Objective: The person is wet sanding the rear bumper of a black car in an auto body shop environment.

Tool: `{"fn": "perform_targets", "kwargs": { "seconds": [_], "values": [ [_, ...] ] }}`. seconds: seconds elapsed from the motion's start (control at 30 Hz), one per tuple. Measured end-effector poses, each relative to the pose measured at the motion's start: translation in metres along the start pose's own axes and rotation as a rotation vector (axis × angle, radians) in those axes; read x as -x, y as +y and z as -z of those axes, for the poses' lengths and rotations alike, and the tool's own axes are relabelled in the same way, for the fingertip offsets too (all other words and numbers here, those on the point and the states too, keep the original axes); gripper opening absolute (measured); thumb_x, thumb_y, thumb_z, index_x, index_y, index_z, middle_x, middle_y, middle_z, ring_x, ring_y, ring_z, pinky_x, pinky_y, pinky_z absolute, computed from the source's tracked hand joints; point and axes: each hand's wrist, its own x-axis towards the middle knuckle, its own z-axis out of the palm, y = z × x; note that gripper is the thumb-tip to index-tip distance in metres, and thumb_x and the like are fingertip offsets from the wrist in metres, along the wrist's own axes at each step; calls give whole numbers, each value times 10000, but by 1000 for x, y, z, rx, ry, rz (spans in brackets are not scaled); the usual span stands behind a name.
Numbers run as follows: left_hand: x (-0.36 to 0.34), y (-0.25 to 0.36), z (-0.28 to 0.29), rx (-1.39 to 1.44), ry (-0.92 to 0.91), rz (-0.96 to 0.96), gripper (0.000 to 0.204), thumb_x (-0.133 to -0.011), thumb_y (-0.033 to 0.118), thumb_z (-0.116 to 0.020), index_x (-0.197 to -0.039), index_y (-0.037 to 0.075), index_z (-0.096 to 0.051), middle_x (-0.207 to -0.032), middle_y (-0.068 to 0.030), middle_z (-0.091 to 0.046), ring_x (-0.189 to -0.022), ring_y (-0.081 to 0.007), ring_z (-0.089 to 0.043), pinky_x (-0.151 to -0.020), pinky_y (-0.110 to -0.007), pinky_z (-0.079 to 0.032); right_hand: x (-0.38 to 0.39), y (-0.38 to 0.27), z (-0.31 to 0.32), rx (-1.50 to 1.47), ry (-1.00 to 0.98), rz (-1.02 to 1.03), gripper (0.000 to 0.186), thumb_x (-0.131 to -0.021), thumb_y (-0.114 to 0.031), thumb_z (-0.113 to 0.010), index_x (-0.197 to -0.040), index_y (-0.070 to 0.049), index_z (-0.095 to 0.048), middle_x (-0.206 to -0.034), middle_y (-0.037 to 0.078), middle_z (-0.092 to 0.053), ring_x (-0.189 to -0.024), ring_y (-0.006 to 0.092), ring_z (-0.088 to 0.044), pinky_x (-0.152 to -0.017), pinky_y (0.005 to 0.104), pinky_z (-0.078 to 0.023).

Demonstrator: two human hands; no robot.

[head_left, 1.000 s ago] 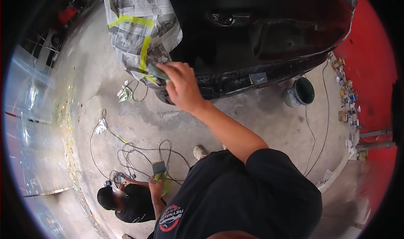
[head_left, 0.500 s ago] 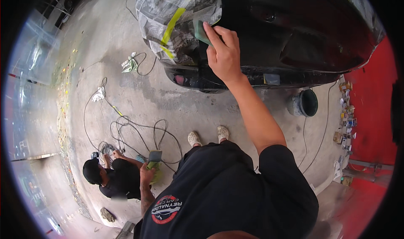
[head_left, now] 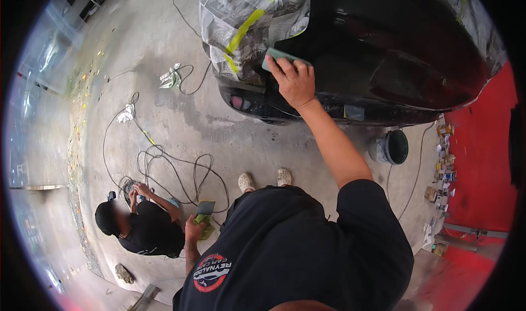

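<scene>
My right hand [head_left: 297, 85] presses a flat green sanding block [head_left: 286, 57] against the black car body [head_left: 345, 53], close to the edge of the newspaper masking [head_left: 222, 12]. Its fingers lie over the block. Yellow-green tape [head_left: 244, 30] holds the newspaper down. Low at my left side, my left hand [head_left: 194, 230] grips a yellow-green cloth [head_left: 209, 231] together with a grey rectangular sheet [head_left: 206, 207] that looks like sandpaper. Another grey sheet [head_left: 354, 113] lies on the car's lower bumper edge.
A dark bucket [head_left: 395, 147] stands under the bumper at right. At left a co-worker [head_left: 143, 229] crouches, handling coiled cable. Loose black cable [head_left: 176, 168] loops over the concrete floor near my feet. Small boxes and cans [head_left: 445, 168] line the red wall.
My right hand has moved the block slightly down and right over the car body, and the block now lies more crosswise. The head view has shifted a little. My left hand keeps its hold.
</scene>
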Motion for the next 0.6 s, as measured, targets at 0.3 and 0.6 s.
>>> {"fn": "perform_targets", "kwargs": {
  "seconds": [0.3,0.6],
  "values": [
    [6,-33,7,122,23,11,394,-736,131,-736,-1088,-28,-656,-928,-181,-731,-859,-258,-722,-792,-390,-548,128,5,46,-311,-426,-275,545,-790,9,-642,-1288,-212,-674,-1151,25,-592,-1049,276,-555,-880,435,-464],
    [2,19,39,-137,-58,-68,342,-763,91,-701,-1079,-32,-658,-898,-142,-733,-847,-200,-703,-768,-359,-554,15,135,113,31,313,-558,516,-770,27,-636,-1188,-258,-734,-1117,-3,-613,-1045,273,-546,-901,424,-408]
  ]
}}
